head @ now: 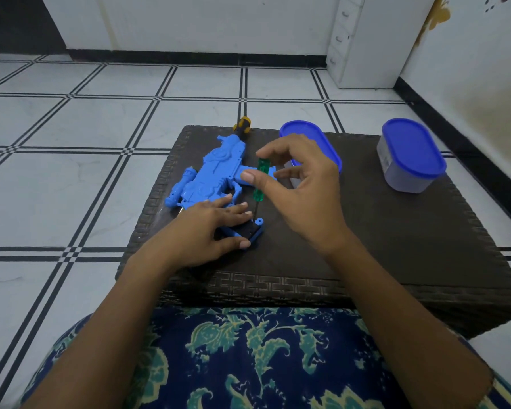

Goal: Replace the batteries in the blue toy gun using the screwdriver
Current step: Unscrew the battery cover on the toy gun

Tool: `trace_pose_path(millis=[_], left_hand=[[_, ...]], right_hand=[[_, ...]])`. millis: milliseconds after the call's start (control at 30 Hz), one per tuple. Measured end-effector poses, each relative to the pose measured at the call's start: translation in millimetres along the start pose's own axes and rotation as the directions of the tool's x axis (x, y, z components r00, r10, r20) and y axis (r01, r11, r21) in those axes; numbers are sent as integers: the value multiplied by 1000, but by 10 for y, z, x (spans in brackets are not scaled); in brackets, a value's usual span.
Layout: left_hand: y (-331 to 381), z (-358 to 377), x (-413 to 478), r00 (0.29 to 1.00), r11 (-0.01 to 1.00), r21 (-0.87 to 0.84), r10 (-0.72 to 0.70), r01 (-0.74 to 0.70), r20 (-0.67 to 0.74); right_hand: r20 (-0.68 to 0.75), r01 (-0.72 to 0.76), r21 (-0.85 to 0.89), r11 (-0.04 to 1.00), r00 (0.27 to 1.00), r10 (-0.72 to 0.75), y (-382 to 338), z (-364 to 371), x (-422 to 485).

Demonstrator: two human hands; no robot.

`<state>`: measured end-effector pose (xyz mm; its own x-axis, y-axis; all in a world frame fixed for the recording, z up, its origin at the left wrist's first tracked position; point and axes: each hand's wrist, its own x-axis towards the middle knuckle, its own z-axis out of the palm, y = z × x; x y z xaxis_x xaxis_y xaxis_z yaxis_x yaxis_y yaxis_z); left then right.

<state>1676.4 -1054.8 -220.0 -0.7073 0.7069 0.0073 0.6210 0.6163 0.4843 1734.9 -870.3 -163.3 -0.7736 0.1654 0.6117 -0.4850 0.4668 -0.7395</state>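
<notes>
The blue toy gun (213,172) lies on its side on the dark woven table (366,231), barrel pointing away to the upper left. My left hand (207,228) presses flat on the gun's stock near its rear end (255,231). My right hand (295,184) pinches a green-handled screwdriver (260,180) between thumb and fingers, holding it nearly upright. Its thin metal shaft points down onto the rear of the gun beside my left fingertips. A second screwdriver with a yellow and black handle (242,125) lies behind the gun at the table's far edge.
Two plastic containers with blue lids stand on the table: one (310,143) partly behind my right hand, another (410,156) at the far right. White tiled floor surrounds the table. A white drawer unit (363,39) stands by the far wall. My lap in patterned blue cloth (248,358) is below.
</notes>
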Motion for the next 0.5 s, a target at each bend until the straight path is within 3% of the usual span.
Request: trace_pose_path(millis=[267,400,500], left_hand=[[39,-14,8,1000,1000,13,-1,1,12],[39,-14,4,1000,1000,3,0,0,6],[30,0,3,1000,1000,-1,-8,8,-1]], right_hand=[[57,-45,67,997,997,42,-2,-6,-34],[-1,23,22,999,1000,-23,-12,11,-15],[1,-13,84,996,1000,13,-4,18,2]])
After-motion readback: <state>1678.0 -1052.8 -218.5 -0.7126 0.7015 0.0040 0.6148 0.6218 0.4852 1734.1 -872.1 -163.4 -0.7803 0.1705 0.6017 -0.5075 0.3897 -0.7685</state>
